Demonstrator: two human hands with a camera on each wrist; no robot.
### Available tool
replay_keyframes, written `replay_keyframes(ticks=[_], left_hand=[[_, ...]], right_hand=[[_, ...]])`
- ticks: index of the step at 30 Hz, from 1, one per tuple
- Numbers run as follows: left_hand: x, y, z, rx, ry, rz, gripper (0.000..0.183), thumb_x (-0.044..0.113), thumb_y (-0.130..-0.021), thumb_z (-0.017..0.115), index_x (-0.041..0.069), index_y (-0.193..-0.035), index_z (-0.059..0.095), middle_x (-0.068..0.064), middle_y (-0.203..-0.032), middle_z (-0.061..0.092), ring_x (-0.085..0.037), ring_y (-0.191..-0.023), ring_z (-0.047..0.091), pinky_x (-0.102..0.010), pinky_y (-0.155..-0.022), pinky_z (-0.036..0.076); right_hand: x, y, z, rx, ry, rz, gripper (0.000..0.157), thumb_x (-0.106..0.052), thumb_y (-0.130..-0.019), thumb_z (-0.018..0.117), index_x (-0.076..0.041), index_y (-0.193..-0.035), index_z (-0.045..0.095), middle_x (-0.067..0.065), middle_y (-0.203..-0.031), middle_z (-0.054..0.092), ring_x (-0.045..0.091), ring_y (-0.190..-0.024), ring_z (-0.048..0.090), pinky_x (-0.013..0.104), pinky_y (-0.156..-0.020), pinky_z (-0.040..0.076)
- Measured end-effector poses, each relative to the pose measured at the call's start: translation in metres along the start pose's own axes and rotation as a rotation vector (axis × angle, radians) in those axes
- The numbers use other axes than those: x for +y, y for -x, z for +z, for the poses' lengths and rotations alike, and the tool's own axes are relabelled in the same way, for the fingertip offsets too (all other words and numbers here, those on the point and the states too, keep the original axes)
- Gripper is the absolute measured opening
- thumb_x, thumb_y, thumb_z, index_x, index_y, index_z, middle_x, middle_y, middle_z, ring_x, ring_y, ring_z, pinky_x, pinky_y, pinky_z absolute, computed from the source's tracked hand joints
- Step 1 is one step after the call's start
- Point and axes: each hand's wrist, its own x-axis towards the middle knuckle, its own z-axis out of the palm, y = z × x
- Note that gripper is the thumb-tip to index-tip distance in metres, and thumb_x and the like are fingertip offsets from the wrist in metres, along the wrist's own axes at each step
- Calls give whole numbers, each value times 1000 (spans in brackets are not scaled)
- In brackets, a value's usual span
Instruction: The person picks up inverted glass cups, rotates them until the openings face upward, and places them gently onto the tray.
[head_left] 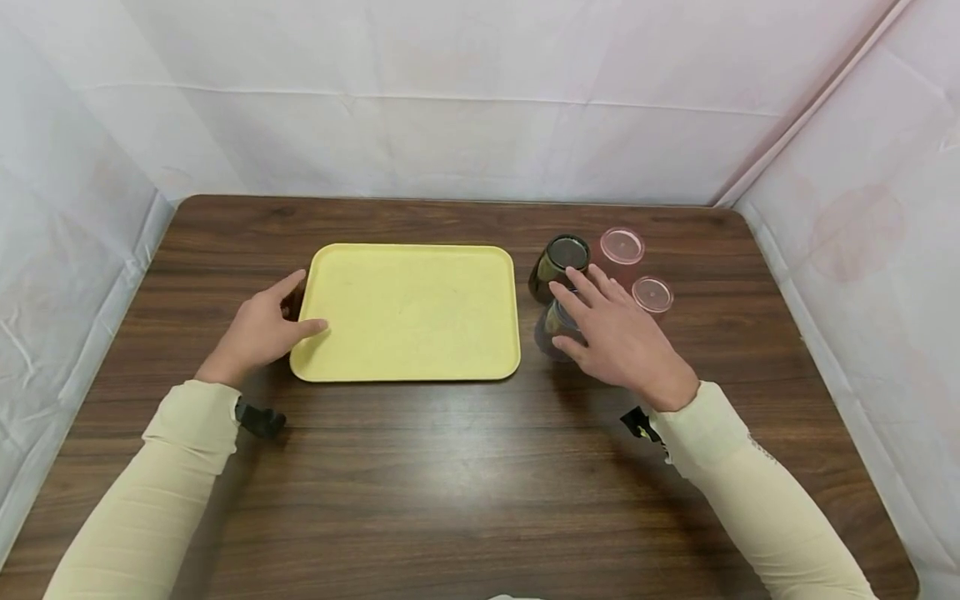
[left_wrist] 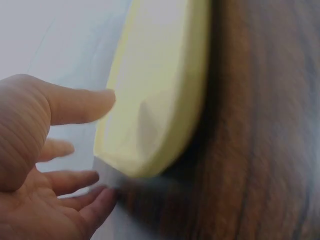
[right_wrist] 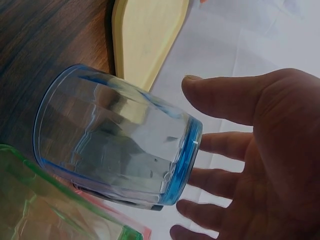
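Observation:
A yellow rectangular tray [head_left: 408,317] lies flat on the table. At its left edge is my left hand [head_left: 258,329], thumb over the rim and fingers outside it. In the left wrist view the thumb and fingers stand apart around the tray's corner, not pinching it. Right of the tray, a clear blue-tinted cup [right_wrist: 120,140] stands upside down, its thick blue base upward. My right hand [head_left: 618,333] hovers at this cup with fingers spread, partly hiding it in the head view. Just behind it is a dark green cup [head_left: 542,279], also upside down.
Two pink transparent cups, a rear one [head_left: 622,246] and a nearer one [head_left: 652,293], stand upside down to the right of the green and blue cups. The dark wooden table [head_left: 450,483] is bounded by white cloth [head_left: 450,108] at the back and sides.

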Motion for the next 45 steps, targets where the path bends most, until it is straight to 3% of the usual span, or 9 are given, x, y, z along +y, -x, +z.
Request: replay_keyframes(ticks=[7,11,14,17,19,25,31,38,45], left_hand=[[-7,-1,-5,24,176,-64,86,25,-102,68,5,-167,16,-28,-165,37,-46,-148,42,-56,-112,48],[-7,-3,-8,45,252,-105,79,23,-101,69,-1,-163,27,-30,-159,44,-42,-137,53,-31,-95,60],[-7,-5,-10,43,277,-124,71,18,-101,70,-6,-158,36,-31,-148,52,-21,-112,68,-19,-81,61],[-9,-9,-10,25,302,-147,67,14,-100,70,-9,-155,40,-29,-140,56,3,-88,66,-19,-80,62],[-11,-11,-10,13,324,-165,67,14,-100,71,-10,-155,40,-24,-134,58,10,-81,64,-20,-80,63],[-16,-17,-11,-27,361,-200,67,16,-99,73,-12,-152,42,-2,-109,68,8,-82,67,-22,-81,64],[-15,-22,-15,-71,319,-214,58,19,-100,72,-11,-145,50,-4,-111,67,1,-81,70,-25,-81,65],[-15,-22,-17,-77,367,-230,60,18,-99,73,-12,-145,48,14,-87,71,3,-81,70,-24,-80,64],[-17,-21,-14,-60,355,-230,59,21,-100,72,-11,-144,50,0,-108,68,4,-82,69,-24,-81,64]], right_hand=[[2,-1,-1,21,-4,-48,71,-30,-98,73,-9,-158,44,19,-166,40,40,-157,33,53,-128,33],[3,-2,-2,20,-27,-53,70,-25,-95,75,-9,-157,46,17,-164,44,39,-154,39,54,-121,43],[3,-2,-3,19,-44,-50,69,-20,-94,77,-8,-156,48,17,-162,45,38,-151,43,54,-116,47],[4,-3,-2,16,-54,-54,68,-17,-94,77,-6,-155,49,18,-162,46,37,-149,46,53,-115,48],[5,-4,-3,10,-54,-60,67,-15,-94,76,-6,-154,49,19,-161,46,37,-149,47,53,-116,47],[8,-8,-7,-24,-51,-59,65,-14,-93,76,-8,-153,51,19,-161,48,37,-146,51,53,-111,51],[12,-8,-9,-6,-34,-97,62,-14,-91,80,-10,-148,58,20,-154,54,38,-133,62,53,-98,58],[14,-9,-10,40,-17,-155,58,-9,-85,83,-8,-140,64,19,-143,63,35,-119,70,49,-88,62],[13,-8,-12,60,-25,-194,57,-4,-83,83,-6,-137,65,14,-135,66,30,-109,71,45,-84,62]])
